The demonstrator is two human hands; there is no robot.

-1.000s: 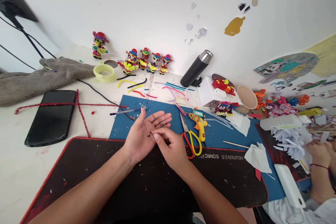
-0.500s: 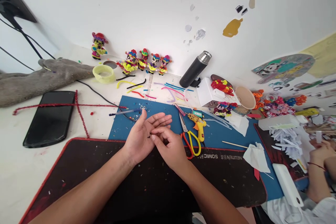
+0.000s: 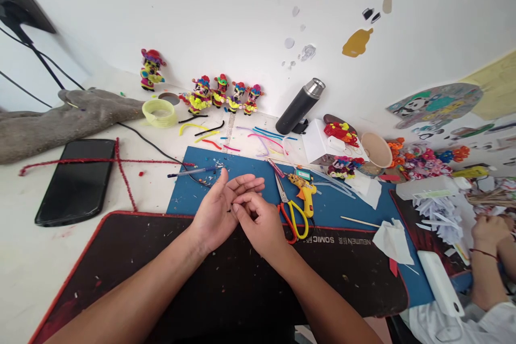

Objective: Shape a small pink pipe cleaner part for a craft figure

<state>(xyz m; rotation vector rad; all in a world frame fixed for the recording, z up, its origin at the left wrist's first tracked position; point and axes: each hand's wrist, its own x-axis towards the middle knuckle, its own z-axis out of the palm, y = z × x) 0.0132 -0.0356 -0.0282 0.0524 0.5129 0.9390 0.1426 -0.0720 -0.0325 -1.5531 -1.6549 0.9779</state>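
My left hand (image 3: 217, 212) is turned palm up with its fingers stretched out, above the edge of the black mat (image 3: 217, 290). On its palm lies a tiny black bit (image 3: 230, 208), too small to name. My right hand (image 3: 258, 220) rests over that palm, thumb and forefinger pinched together at the black bit; whether they grip it is hidden. Just right of my hands lie scissors (image 3: 291, 214) with red and yellow handles and a yellow glue gun (image 3: 308, 199). A blue pen (image 3: 191, 172) lies behind my left hand on the blue mat (image 3: 179, 193).
A phone (image 3: 76, 183) with red pipe cleaners (image 3: 124, 183) across it lies at left. Small figurines (image 3: 199, 95), cut pipe cleaners (image 3: 209, 131), a roll of tape (image 3: 159, 113) and a black flask (image 3: 300, 107) stand behind. Another person's hand (image 3: 492, 231) is at far right.
My hands hold nearly the same pose, with only a slight shift of the fingers. At far right the other person's hands have moved a little.
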